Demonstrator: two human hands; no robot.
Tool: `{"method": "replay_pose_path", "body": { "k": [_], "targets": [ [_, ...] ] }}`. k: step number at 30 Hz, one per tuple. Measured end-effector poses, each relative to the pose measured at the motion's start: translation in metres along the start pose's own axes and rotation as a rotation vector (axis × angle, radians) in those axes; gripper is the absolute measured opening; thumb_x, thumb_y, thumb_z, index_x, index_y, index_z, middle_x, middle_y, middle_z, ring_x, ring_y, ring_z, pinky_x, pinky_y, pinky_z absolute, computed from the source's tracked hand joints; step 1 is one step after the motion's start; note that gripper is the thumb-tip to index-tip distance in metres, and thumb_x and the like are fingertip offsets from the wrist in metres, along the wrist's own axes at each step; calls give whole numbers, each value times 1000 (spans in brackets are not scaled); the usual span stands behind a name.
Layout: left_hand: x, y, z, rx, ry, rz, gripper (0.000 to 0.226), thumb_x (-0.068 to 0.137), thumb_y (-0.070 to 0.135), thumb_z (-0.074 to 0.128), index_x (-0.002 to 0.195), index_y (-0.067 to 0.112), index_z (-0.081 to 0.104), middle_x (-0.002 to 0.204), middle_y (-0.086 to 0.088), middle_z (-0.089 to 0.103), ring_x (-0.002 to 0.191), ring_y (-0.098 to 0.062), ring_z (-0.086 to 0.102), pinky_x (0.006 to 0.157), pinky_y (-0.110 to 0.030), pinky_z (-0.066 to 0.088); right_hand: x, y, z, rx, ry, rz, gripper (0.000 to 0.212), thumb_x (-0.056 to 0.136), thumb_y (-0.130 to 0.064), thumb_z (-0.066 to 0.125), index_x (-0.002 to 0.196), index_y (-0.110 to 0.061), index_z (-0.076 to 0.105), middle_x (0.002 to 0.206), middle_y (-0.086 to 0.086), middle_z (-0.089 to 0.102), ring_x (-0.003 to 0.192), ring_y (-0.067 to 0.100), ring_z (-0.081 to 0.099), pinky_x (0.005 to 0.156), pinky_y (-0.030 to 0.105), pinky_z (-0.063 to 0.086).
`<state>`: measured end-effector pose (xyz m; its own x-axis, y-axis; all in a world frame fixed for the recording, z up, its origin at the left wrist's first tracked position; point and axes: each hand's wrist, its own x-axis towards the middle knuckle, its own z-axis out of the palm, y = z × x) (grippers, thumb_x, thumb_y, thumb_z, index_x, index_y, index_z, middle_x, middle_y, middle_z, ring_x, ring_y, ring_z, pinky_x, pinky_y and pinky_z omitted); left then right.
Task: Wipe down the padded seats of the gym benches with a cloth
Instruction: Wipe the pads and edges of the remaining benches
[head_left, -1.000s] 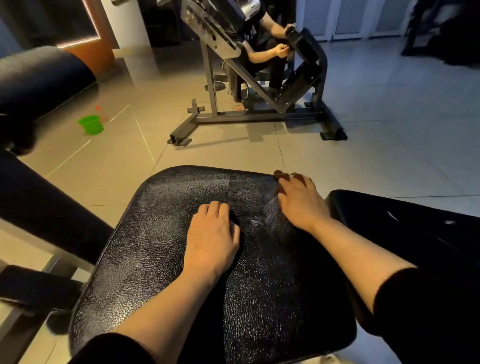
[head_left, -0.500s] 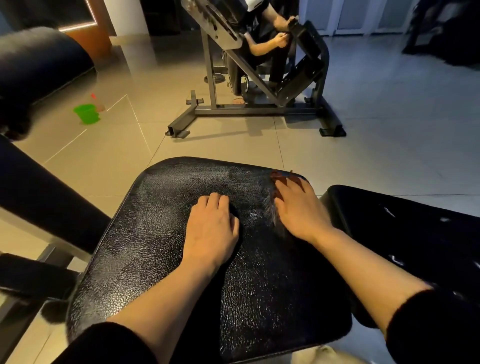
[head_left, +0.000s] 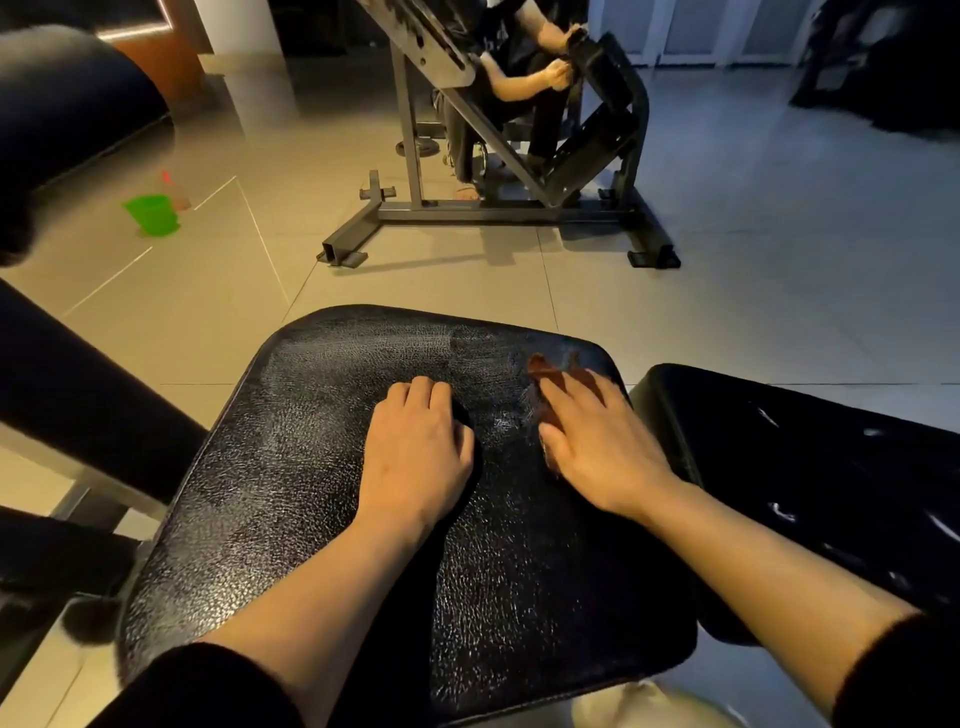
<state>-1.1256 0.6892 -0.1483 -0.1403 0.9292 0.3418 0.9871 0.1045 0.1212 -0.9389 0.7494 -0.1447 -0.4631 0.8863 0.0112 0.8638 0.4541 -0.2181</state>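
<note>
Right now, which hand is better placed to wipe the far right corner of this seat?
The right hand: it lies flat on the dark red cloth, beside that corner of the padded seat. The left hand rests mid-seat, without a visible cloth.

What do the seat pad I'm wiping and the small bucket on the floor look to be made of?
Seat pad: looks like black vinyl or faux leather over padding; its grained, crackled surface catches glossy highlights. Real leather can't be ruled out. Bucket: probably moulded plastic, given its uniform bright green colour and smooth, slightly matte walls.
</note>
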Motion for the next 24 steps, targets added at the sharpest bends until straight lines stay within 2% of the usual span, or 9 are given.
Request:
{"method": "replay_pose_path", "body": {
  "k": [2,6,8,10,13,17,20,22,24],
  "targets": [
    [0,0,-1,-7,-7,-5,31,90,33,47,108,10,56,106,-9,56,98,-26,49,88,-38,43,31,4,2,-1,-20,73,57,103,-42,26,155,-21,15,161,2,18,148,30,5,121,46,12],
    [-1,0,-4,-108,-19,-29,31,89,28,52,111,8,58,110,-10,58,101,-28,51,90,-38,42,55,-5,5,9,13,185,56,103,-37,27,154,-15,17,161,6,18,147,33,6,121,46,7],
    [-3,-2,-9,-287,-4,-103,36,88,21,56,121,8,56,118,-9,56,110,-27,50,96,-35,39,37,-22,2,48,-2,128,57,103,-37,30,154,-16,16,162,4,14,148,31,4,121,45,5],
    [-8,-9,-18,-422,40,-156,41,86,15,60,126,8,53,123,-8,55,116,-25,50,98,-32,37,6,-41,6,5,17,-58,59,101,-36,35,153,-15,19,161,4,16,148,29,6,121,45,6],
    [-22,-30,-33,-366,-6,-133,36,85,18,64,120,12,58,124,-4,54,119,-23,47,97,-33,38,-14,-39,5,-15,-11,-211,58,101,-39,36,153,-20,21,160,0,18,148,26,7,121,46,9],
    [-56,-54,-43,-256,-24,-184,39,87,23,64,124,10,59,130,-4,53,124,-21,40,104,-31,32,41,-12,6,-12,0,4,59,99,-47,22,151,-20,24,158,5,25,145,32,17,120,49,13],
    [-67,-63,-47,-216,-56,-191,50,90,32,61,134,12,49,136,-4,48,131,-22,33,111,-33,26,64,-34,13,-55,55,130,54,102,-36,29,152,-15,24,157,8,25,144,36,16,120,50,9],
    [-66,-71,-48,-166,-60,-171,54,89,32,62,135,9,48,138,-7,48,135,-26,32,114,-37,25,61,-74,18,-85,95,56,53,102,-34,32,150,-13,26,158,8,25,144,34,17,120,49,8],
    [-63,-76,-48,-169,-26,-197,49,87,26,64,130,5,53,134,-12,52,130,-29,39,112,-39,29,51,-122,23,-51,111,-122,53,101,-34,34,150,-14,28,158,7,26,145,30,16,121,48,7]
  ]
}}
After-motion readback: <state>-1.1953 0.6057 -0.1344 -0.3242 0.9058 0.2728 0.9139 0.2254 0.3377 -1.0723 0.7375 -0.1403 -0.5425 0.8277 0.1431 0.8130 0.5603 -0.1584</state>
